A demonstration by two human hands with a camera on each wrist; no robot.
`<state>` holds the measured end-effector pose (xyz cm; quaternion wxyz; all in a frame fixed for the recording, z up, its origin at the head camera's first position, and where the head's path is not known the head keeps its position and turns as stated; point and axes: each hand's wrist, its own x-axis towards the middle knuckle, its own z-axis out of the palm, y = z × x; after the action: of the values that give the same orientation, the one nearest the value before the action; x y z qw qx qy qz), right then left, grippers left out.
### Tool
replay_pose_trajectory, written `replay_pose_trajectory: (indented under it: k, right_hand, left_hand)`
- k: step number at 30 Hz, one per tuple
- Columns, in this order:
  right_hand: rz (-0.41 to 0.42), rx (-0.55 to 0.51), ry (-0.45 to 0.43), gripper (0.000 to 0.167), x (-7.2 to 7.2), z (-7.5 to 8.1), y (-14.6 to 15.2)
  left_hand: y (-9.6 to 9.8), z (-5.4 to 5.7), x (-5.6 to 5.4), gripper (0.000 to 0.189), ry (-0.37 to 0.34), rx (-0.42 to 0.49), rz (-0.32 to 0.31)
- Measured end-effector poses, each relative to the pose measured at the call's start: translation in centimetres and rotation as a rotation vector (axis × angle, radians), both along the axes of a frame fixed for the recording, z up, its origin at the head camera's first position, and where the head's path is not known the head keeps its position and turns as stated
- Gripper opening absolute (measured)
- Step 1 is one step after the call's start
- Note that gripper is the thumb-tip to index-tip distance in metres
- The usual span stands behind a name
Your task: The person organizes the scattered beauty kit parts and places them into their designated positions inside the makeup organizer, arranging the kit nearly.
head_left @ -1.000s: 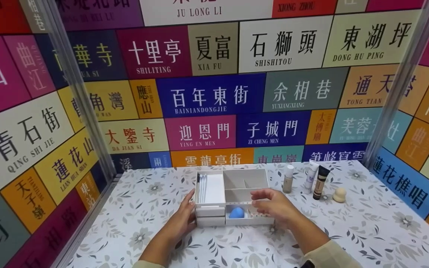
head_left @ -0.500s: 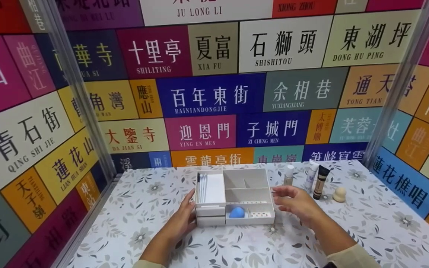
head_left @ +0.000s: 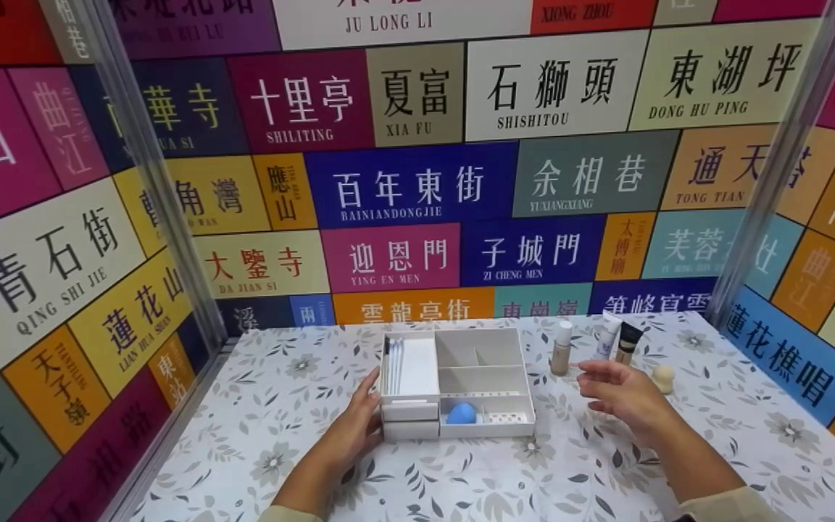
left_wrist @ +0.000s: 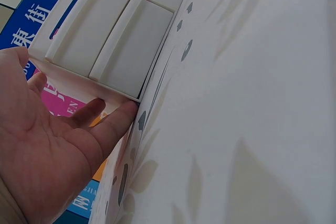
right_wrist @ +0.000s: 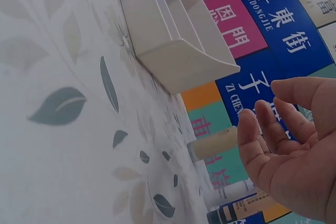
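Note:
A white desktop organizer stands on the table, with drawers at its front left. My left hand rests against its left side; the left wrist view has the fingertips at the lower edge of that side. A blue egg-shaped makeup sponge sits in the front compartment. My right hand holds nothing, its fingers loosely bent above the table. Close beyond it are a white-capped foundation bottle, a white tube and a black-capped beige tube, which it partly covers.
A cream gourd-shaped sponge is beside the right hand, partly hidden by it. Thin sticks lie in the organizer's left section. A patterned sheet covers the table. Colourful sign-printed walls and clear posts stand behind.
My right hand has moved from over the organizer's right side, past the foundation bottle, to in front of the tubes. The left hand stays at the organizer's left side.

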<state>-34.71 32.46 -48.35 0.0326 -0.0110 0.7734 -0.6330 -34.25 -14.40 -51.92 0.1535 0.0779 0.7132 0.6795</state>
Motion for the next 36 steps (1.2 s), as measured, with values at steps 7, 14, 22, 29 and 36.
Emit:
replay_pose_trajectory:
  k: [7,14,22,29,36]
  right_hand:
    - [-0.051,-0.002,-0.048,0.052,0.1,0.2,2.5]
    - [-0.105,0.022,-0.095,0.059,0.1,-0.3,5.5]
    - [-0.197,0.034,-0.18,0.066,-0.1,-1.3,8.8]
    - [-0.304,0.093,-0.26,0.071,-0.8,-1.9,10.8]
    - [-0.394,0.084,-0.265,0.068,-1.7,-2.7,12.3]
  left_hand:
    - [0.1,0.0,-0.1,0.063,-0.006,-0.001,0.014]
    - [0.3,0.1,-0.2,0.062,-0.024,-0.031,0.037]
    - [0.2,0.1,-0.2,0.06,-0.016,-0.019,0.033]
    - [0.2,0.2,0.0,0.061,-0.022,0.006,0.029]
    - [0.3,0.2,0.1,0.06,-0.027,-0.014,0.045]
